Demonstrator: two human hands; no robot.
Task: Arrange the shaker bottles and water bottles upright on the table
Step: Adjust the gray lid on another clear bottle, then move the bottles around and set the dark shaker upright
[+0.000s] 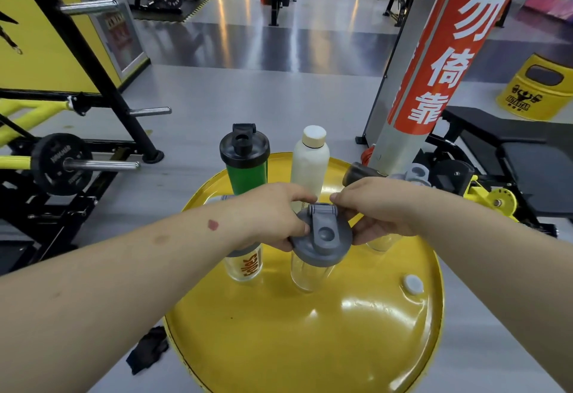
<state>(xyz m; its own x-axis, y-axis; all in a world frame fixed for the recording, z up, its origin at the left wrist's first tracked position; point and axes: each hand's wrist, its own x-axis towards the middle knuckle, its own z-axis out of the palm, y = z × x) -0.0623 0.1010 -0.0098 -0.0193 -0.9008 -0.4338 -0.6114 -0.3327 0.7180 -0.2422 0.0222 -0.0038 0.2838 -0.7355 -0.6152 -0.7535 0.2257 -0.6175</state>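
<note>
A clear shaker bottle (305, 271) with a grey flip lid stands upright in the middle of the round yellow table (310, 330). My left hand (273, 216) and my right hand (375, 210) both grip its lid from the sides. A green shaker with a black lid (246, 160) and a white water bottle (310, 160) stand upright at the back. Under my left wrist stands a clear shaker with orange lettering (245, 264). Another clear bottle (383, 242) is mostly hidden behind my right hand. A dark-capped bottle (361, 173) lies at the far right rim.
A white plug (413, 284) sits on the tabletop at right. A red and grey pillar (418, 82) rises behind the table, with a black bench (511, 157) to the right. A weight rack (62, 160) stands left. A black cloth (148, 349) lies on the floor.
</note>
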